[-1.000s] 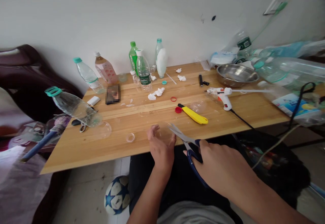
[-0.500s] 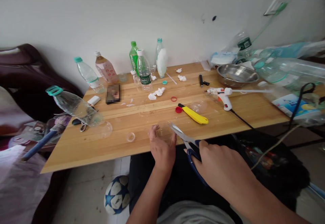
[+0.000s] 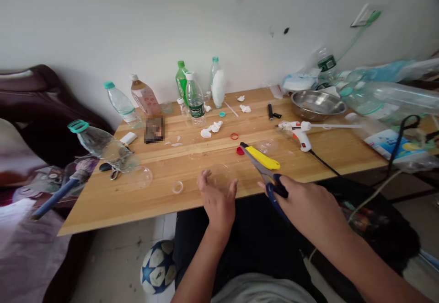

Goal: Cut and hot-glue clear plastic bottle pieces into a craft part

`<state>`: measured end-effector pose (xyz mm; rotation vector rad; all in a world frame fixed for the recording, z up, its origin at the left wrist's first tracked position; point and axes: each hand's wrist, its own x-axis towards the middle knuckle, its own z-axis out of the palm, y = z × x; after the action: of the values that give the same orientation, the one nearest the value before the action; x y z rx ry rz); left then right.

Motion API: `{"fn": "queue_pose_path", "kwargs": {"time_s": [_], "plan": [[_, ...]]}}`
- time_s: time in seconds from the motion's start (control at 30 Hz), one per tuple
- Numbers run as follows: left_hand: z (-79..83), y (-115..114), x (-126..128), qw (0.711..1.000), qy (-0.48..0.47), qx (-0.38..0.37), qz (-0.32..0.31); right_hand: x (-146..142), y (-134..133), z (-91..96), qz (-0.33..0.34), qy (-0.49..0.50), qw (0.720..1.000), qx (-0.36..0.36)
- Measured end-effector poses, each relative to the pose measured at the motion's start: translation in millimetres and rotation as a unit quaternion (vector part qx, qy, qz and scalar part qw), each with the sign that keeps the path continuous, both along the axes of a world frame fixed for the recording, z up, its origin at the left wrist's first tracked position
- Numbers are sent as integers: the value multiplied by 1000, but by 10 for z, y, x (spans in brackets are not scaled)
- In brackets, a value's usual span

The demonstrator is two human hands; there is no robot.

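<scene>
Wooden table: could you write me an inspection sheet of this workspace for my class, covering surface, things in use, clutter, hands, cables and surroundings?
Surface: wooden table, crowded toward its back and right.
Things in use: scissors, apart from a clear plastic piece.
Clutter: yellow cutter, glue gun, red cap, crumpled white scraps, metal bowl, plastic bottles.
Hands: left hand around the clear plastic piece; right hand gripping the scissors.
Cables: black cord from the glue gun toward the table's near edge; green cable at the wall socket.
Surroundings: pale wall behind, ball on the floor, dark red seat back at left.
</scene>
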<state>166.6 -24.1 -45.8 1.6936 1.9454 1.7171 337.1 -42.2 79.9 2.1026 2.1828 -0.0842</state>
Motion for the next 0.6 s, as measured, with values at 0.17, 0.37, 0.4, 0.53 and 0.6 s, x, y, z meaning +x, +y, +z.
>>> {"fn": "queue_pose_path", "kwargs": {"time_s": [0.17, 0.37, 0.4, 0.53, 0.6], "plan": [[206, -50, -75, 998, -16, -42, -52, 156, -7, -142, 45, 63, 996, -53], [229, 75, -159, 994, -78, -37, -72, 164, -19, -91, 115, 119, 982, -87], [209, 97, -159, 992, -96, -25, -83, 170, 4, -59, 124, 110, 984, -64], [218, 106, -131, 984, -126, -52, -113, 164, 122, 28, 126, 96, 986, -54], [274, 78, -130, 985, -90, -84, -124, 132, 168, 30, 109, 99, 986, -75]]}}
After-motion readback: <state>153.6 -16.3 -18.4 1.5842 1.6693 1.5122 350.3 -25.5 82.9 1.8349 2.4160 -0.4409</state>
